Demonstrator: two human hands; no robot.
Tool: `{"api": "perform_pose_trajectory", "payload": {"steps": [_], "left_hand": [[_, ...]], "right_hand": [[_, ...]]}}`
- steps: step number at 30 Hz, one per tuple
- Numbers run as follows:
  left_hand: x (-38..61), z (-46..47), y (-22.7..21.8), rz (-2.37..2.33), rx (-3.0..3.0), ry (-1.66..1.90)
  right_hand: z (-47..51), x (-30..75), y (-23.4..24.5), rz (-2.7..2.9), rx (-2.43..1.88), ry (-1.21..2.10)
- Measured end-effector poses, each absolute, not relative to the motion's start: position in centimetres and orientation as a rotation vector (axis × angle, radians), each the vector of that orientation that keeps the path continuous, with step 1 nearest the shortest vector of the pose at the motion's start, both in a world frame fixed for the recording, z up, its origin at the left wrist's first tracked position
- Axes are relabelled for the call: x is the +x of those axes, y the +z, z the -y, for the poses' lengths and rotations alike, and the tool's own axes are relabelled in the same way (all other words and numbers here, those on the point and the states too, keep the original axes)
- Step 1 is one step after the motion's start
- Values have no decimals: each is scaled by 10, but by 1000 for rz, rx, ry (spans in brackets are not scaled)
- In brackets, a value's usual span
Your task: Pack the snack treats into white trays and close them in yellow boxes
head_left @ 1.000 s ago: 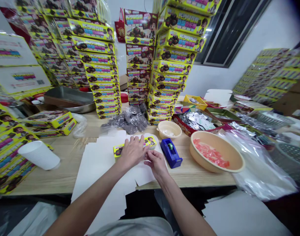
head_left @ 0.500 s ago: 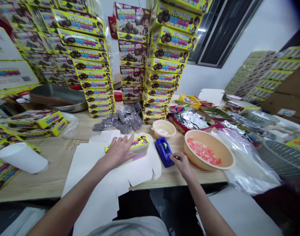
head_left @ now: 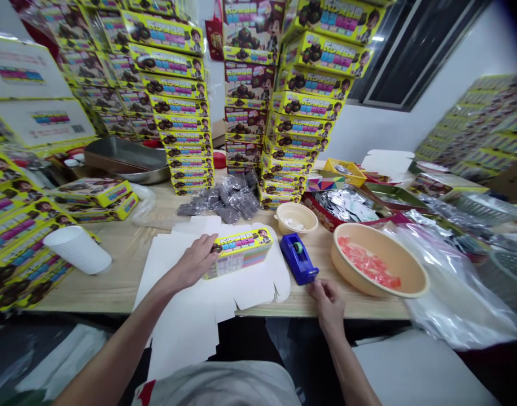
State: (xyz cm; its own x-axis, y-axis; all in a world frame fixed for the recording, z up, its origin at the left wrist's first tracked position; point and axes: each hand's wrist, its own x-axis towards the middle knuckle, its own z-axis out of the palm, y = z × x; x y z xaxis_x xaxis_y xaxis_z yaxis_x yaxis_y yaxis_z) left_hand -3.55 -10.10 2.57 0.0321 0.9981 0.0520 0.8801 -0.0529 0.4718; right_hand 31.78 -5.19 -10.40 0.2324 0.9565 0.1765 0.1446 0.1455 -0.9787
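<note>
Left hand (head_left: 193, 262) grips the end of a yellow printed rectangular carton (head_left: 239, 252), lying on a flat white die-cut cardboard blank (head_left: 250, 290). Right hand (head_left: 328, 304) sits near a blue tape dispenser (head_left: 298, 258).

From the printed box (head_left: 237, 254) on the cardboard blank (head_left: 250, 287), my tape dispenser (head_left: 298, 258) sits at three o'clock, the bowl (head_left: 389, 248) beyond it, stacked boxes (head_left: 245, 101) at twelve, and what looks like a stack of cups (head_left: 77, 249) at nine.

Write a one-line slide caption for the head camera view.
Left hand holds a yellow box on white card at a wooden table, right hand near a blue tape dispenser.
</note>
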Motion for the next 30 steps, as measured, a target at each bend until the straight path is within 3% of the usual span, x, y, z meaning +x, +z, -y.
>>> {"api": "perform_pose_trajectory", "payload": {"steps": [9, 17, 25, 28, 30], "left_hand": [[-18, 130, 29, -1940, 2129, 580], [-9, 130, 24, -2034, 2076, 751], [-27, 110, 22, -2094, 2264, 468], [-33, 105, 24, -2061, 2322, 373], [-31, 106, 26, -2061, 2303, 370]], "right_hand": [[115, 144, -18, 1072, -898, 1608], [110, 113, -34, 1068, -900, 1622], [94, 116, -20, 539, -836, 2321], [92, 145, -18, 837, -958, 2183], [82, 177, -16, 1247, -1040, 1707]]}}
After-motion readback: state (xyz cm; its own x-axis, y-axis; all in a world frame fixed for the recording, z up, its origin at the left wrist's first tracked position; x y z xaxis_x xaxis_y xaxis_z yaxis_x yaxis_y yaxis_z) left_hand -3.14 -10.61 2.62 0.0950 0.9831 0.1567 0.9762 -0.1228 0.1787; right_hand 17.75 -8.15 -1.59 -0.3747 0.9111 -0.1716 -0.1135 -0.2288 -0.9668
